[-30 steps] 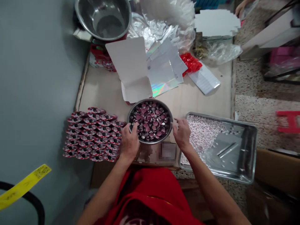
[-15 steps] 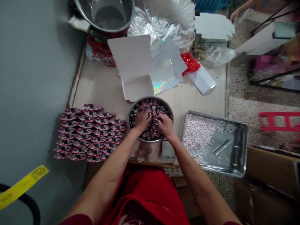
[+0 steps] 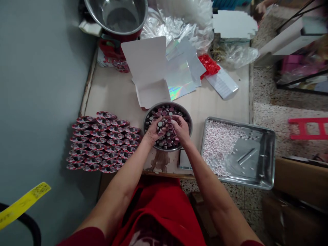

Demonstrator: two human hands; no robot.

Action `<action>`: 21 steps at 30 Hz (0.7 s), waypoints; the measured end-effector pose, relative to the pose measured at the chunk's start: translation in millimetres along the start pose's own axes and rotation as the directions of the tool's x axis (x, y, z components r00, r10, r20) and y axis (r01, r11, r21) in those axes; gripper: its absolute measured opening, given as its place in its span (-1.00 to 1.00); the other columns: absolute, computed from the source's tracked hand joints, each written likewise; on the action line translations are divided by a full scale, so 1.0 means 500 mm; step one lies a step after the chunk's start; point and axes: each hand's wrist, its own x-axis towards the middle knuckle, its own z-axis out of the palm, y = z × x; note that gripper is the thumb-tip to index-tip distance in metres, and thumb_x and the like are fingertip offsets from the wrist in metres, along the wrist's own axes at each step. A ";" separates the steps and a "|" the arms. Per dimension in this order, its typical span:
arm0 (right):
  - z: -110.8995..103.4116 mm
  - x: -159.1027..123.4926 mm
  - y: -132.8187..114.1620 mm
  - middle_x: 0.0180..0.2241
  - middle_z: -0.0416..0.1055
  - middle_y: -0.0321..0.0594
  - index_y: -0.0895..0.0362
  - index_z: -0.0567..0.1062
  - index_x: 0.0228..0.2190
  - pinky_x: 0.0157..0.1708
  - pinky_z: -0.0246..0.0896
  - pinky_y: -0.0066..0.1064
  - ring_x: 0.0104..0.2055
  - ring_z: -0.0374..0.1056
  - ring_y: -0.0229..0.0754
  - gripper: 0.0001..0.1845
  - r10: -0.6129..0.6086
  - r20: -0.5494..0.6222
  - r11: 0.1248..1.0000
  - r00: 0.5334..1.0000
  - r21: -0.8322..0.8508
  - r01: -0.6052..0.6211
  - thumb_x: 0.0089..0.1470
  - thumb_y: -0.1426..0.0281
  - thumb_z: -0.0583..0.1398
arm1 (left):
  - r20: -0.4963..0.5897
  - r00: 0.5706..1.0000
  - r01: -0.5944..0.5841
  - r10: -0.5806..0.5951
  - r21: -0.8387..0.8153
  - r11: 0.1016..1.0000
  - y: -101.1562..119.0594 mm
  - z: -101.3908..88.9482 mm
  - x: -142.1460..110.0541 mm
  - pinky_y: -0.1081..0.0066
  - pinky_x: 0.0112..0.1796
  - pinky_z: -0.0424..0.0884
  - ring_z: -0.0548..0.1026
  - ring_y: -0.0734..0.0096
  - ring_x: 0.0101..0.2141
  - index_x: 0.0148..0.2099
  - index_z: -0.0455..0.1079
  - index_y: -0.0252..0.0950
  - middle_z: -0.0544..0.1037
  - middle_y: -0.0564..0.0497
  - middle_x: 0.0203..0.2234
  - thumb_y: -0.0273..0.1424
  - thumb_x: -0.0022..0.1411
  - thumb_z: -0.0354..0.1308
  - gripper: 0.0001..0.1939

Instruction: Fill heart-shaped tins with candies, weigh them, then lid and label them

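Note:
A round metal bowl (image 3: 190,116) full of small round caps (image 3: 171,140), maroon and silver, stands before me. My left hand (image 3: 153,131) is cupped palm up over the bowl and holds several of these caps, one showing its pale face. Close beside it, my right hand (image 3: 180,128) is curled over the bowl's right half, its fingertips drawn together. What those fingertips hold is hidden. To the left stand rows of patterned red-and-dark packs (image 3: 97,140) with dark round openings on top. On the right, a metal tray (image 3: 261,150) carries many small whitish pellets (image 3: 217,147).
Behind the bowl lie an open white box (image 3: 151,92), shiny holographic sheets (image 3: 180,77) and a red plastic wrapper (image 3: 210,66). A large metal pot (image 3: 116,20) stands at the back left. Another person's hand (image 3: 261,7) shows at the top right.
My left hand has turned palm up with caps in it and lifted a little. My right hand has come nearer to it. The whole view has shifted slightly.

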 end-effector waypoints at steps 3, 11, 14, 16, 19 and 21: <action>0.006 0.003 -0.024 0.00 0.49 -0.04 0.16 0.61 0.06 0.07 0.36 -0.22 -0.02 0.43 -0.06 -0.59 -0.218 0.086 0.929 0.972 -0.288 0.234 0.23 0.33 0.19 | -0.026 0.999 0.040 -0.042 -0.052 0.998 -0.007 -0.007 0.002 0.66 -0.69 0.11 0.29 0.63 -0.67 -0.13 0.48 -0.35 0.43 0.06 -0.55 -0.05 0.46 0.20 -0.59; -0.010 0.059 -0.071 -0.15 0.52 -0.07 0.14 0.73 -0.07 -0.09 0.32 -0.32 -0.14 0.44 -0.08 -0.65 -0.050 0.622 0.653 0.782 -0.572 0.496 0.15 0.56 0.25 | 0.006 0.976 0.218 -0.218 -0.108 0.970 -0.016 -0.021 -0.025 0.68 -0.74 -0.01 0.29 0.62 -0.71 -0.30 0.40 -0.37 0.44 0.01 -0.60 0.04 0.39 0.27 -0.47; -0.017 0.063 -0.070 -0.21 0.58 -0.14 0.15 0.73 -0.18 -0.14 0.31 -0.36 -0.19 0.48 -0.12 -0.69 -0.083 0.683 0.711 0.725 -0.469 0.523 0.06 0.61 0.28 | 0.029 0.969 0.247 -0.245 -0.167 0.955 -0.027 -0.027 -0.043 0.69 -0.75 -0.02 0.29 0.61 -0.71 -0.28 0.42 -0.37 0.46 -0.01 -0.58 -0.01 0.44 0.21 -0.51; -0.016 0.061 -0.070 -0.26 0.60 -0.17 0.14 0.72 -0.22 -0.16 0.31 -0.36 -0.21 0.49 -0.13 -0.75 -0.105 0.703 0.741 0.703 -0.417 0.527 0.07 0.58 0.29 | 0.039 0.970 0.244 -0.242 -0.222 0.944 -0.035 -0.034 -0.056 0.69 -0.75 -0.01 0.30 0.61 -0.70 -0.23 0.46 -0.36 0.47 0.00 -0.56 -0.09 0.48 0.20 -0.60; -0.006 0.057 -0.074 -0.23 0.60 -0.15 0.13 0.72 -0.12 -0.14 0.31 -0.34 -0.20 0.49 -0.11 -0.68 -0.085 0.744 0.726 0.663 -0.410 0.553 0.10 0.55 0.28 | 0.042 0.973 0.229 -0.227 -0.313 0.922 -0.041 -0.048 -0.070 0.67 -0.76 0.05 0.32 0.56 -0.71 -0.17 0.49 -0.37 0.46 0.01 -0.58 -0.19 0.51 0.16 -0.67; 0.002 0.056 -0.078 -0.18 0.56 -0.11 0.12 0.71 -0.02 -0.13 0.32 -0.31 -0.19 0.47 -0.10 -0.60 -0.056 0.772 0.707 0.634 -0.417 0.571 0.11 0.53 0.28 | 0.044 0.977 0.208 -0.207 -0.380 0.901 -0.038 -0.060 -0.075 0.66 -0.77 0.07 0.35 0.52 -0.71 -0.19 0.48 -0.38 0.47 -0.01 -0.59 -0.24 0.54 0.09 -0.67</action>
